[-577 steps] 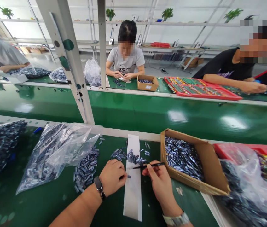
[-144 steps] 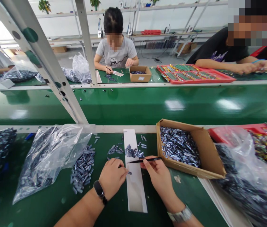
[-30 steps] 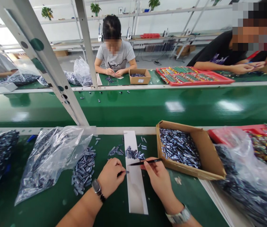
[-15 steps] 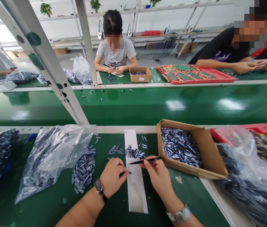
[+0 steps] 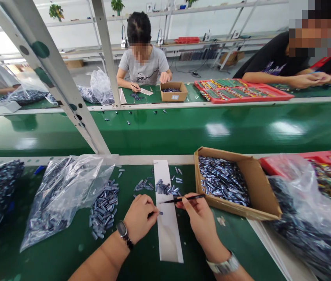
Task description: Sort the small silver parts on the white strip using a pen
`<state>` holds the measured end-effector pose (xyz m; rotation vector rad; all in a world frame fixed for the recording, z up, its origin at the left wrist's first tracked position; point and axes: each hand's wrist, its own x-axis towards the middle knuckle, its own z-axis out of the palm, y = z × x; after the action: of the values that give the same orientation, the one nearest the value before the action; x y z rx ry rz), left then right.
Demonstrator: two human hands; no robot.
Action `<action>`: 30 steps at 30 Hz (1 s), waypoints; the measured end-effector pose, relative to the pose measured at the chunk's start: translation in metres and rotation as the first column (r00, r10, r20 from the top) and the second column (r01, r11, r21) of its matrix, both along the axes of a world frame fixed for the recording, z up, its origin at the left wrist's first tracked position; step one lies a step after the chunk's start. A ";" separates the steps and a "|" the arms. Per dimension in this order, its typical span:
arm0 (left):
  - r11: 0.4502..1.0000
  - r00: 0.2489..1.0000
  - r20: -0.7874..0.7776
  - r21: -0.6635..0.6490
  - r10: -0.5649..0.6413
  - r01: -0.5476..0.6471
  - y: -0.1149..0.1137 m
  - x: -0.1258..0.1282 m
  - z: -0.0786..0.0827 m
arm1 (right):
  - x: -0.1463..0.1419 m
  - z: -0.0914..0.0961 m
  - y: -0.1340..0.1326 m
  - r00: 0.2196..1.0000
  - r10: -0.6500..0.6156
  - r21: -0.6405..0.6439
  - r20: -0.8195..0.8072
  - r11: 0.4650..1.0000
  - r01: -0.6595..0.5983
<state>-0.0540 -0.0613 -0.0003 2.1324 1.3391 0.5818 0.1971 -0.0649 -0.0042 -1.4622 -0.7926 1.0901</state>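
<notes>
My left hand [image 5: 141,216] is closed, its thumb and fingertips pinching a small dark bluish piece [image 5: 161,213] over the left edge of a white paper strip [image 5: 169,244]. In my right hand [image 5: 203,220] is a pair of slim black tweezers [image 5: 169,201], pointing left across the strip, with the tips a little above the pinched piece. Beyond the tweezers, several similar small pieces [image 5: 165,189] lie on the strip. More loose pieces [image 5: 143,185] are scattered on the green table just left of it. A larger pile [image 5: 103,212] sits left of my left hand.
A cardboard box [image 5: 265,187] full of the same pieces stands to the right. Clear plastic bags of pieces [image 5: 56,199] lie at left, and another bag [image 5: 303,226] at right beside a red tray [image 5: 323,156]. A slanted metal post [image 5: 65,97] rises at left. Co-workers sit across the green belt [image 5: 165,130].
My right hand and the tweezers have shifted slightly right. My left hand stays in place. Across the belt, a co-worker's hand has moved over to a small cardboard box.
</notes>
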 end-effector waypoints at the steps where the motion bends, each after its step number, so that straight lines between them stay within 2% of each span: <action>1: 1.000 1.000 -0.001 -0.005 0.000 0.000 0.000 0.000 0.001 | 0.001 0.000 -0.002 1.000 0.003 0.003 0.004 1.000 -0.003; 4: 1.000 1.000 0.000 -0.027 0.005 -0.005 0.000 0.000 0.003 | 0.007 0.001 -0.008 1.000 0.023 0.004 0.019 1.000 -0.023; 9: 0.999 1.000 0.008 -0.042 0.018 -0.018 -0.001 0.000 0.003 | 0.021 -0.001 -0.017 0.989 0.146 -0.017 0.029 0.989 -0.146; 14: 1.000 1.000 0.003 -0.026 0.001 -0.001 -0.001 0.000 0.001 | 0.023 -0.003 -0.018 0.976 0.198 0.007 0.092 0.980 -0.200; 22: 0.999 1.000 -0.003 -0.037 0.002 -0.002 -0.001 0.000 0.004 | 0.018 -0.004 -0.017 0.974 0.198 0.023 0.107 0.979 -0.202; 30: 1.000 1.000 0.012 -0.011 0.002 -0.002 -0.001 0.000 0.002 | 0.004 -0.008 -0.017 0.989 0.080 0.123 0.121 0.988 -0.095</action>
<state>-0.0541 -0.0619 0.0013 2.1158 1.3351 0.5862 0.2008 -0.0821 -0.0120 -1.4023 -0.9992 1.0071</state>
